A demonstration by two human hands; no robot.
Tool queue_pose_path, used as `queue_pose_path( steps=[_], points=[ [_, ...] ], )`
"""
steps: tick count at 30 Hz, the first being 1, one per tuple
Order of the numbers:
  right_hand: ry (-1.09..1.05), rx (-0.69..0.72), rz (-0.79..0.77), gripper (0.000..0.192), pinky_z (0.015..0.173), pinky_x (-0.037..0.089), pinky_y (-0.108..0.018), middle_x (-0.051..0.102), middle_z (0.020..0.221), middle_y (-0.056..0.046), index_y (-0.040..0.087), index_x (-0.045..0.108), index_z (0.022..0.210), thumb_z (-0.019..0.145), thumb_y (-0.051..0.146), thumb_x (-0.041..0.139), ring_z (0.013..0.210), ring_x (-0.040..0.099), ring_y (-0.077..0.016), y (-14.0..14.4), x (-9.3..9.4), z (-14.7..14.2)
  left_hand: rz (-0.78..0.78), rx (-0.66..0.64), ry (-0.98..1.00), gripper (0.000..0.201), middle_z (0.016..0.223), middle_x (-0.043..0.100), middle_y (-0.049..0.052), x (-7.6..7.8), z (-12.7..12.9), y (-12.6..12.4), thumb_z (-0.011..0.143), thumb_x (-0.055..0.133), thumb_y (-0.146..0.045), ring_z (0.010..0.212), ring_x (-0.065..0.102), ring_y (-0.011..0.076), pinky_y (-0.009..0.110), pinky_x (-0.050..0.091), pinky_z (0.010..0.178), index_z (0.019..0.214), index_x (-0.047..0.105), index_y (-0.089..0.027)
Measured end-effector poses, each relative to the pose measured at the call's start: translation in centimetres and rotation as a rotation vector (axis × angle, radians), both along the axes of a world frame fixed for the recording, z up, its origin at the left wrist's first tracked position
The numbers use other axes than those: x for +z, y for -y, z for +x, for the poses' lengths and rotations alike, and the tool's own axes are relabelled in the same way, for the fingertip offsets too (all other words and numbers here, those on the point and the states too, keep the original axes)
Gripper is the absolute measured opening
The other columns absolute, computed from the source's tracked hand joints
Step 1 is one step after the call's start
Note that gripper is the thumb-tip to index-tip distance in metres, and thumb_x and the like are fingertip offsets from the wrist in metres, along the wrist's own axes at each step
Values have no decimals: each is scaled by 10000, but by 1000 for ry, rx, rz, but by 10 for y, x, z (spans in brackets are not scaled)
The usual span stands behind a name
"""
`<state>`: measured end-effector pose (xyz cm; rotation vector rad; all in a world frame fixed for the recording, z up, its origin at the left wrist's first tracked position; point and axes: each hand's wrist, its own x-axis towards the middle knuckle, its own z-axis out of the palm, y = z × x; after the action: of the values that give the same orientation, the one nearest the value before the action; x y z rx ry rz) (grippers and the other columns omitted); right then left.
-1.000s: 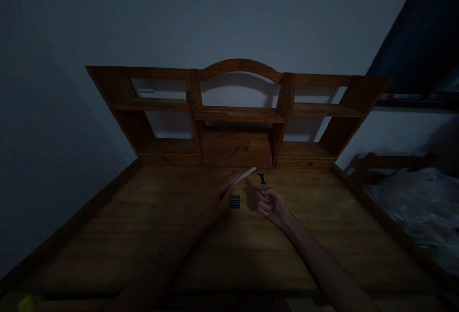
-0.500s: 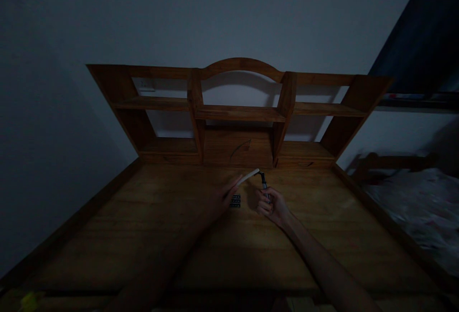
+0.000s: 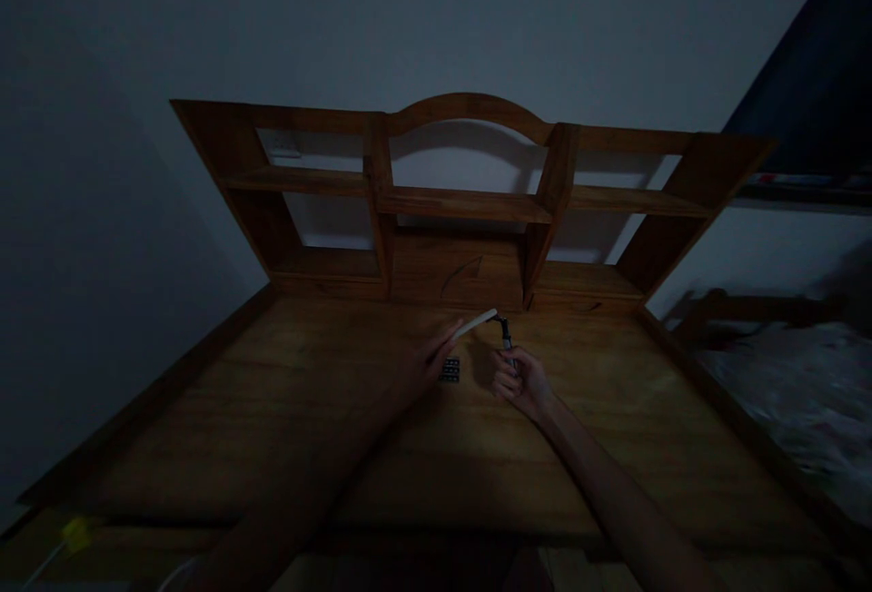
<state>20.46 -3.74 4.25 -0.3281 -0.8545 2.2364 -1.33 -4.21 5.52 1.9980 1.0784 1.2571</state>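
Note:
My left hand is closed on a thin, flat, white piece, seen nearly edge-on and slanting up to the right. In my right hand, the fingers wrap round the grey handle of a small tool with a bent black head. That head reaches the far right end of the white piece; whether they are joined I cannot tell. On the desk, beside and partly behind my left hand, lies a small black item with rows of light marks. Dim light hides finer detail.
The wooden desk carries a shelf unit along its back, against the wall. Right of the desk are crumpled pale plastic or cloth and a dark window or curtain. A yellow item shows at lower left.
The camera view has shifted slightly, so desk and shelves sit a little differently. Both hands keep their holds, and the white piece and tool head stay together.

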Motion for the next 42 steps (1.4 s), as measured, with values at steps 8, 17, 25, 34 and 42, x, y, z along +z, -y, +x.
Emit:
queue_pose_path(
  steps=[8, 17, 25, 34, 42],
  points=[
    [13, -2, 12, 293, 384, 205, -220, 186, 377, 93, 199, 358, 563, 822, 319, 427, 326, 118, -71, 1, -1, 1, -9, 15, 30, 418, 1361, 513, -31, 3, 1, 2, 928, 386, -394, 1260, 474, 186, 391, 354, 1099, 1329, 468, -306],
    [55, -7, 17, 306, 381, 204, -227, 177, 384, 93, 207, 331, 570, 821, 342, 443, 324, 126, -74, 1, -3, 1, -20, 36, 83, 407, 1363, 507, -47, 4, 0, 2, 933, 384, -383, 1273, 459, 184, 418, 346, 1107, 1324, 468, -308],
    [51, -53, -26, 335, 362, 186, -220, 163, 389, 100, 212, 288, 569, 818, 311, 488, 326, 100, -69, -1, -4, 2, -53, 7, 20, 413, 1362, 509, -44, 6, 0, 3, 929, 386, -369, 1284, 444, 183, 426, 330, 1116, 1331, 461, -308],
    [32, -32, -12, 333, 365, 186, -221, 170, 385, 97, 208, 290, 568, 825, 319, 472, 324, 104, -65, 0, -1, 1, 27, 57, -14, 412, 1365, 508, -30, 1, 0, 1, 934, 386, -358, 1257, 477, 179, 391, 358, 1099, 1334, 462, -299],
    [30, -21, -8, 323, 368, 183, -221, 167, 386, 94, 206, 295, 562, 820, 311, 458, 328, 103, -68, 0, -1, 1, 25, 125, 32, 429, 1367, 507, -51, 2, -4, 2, 930, 394, -350, 1255, 479, 184, 402, 366, 1100, 1357, 418, -325]
  ],
)
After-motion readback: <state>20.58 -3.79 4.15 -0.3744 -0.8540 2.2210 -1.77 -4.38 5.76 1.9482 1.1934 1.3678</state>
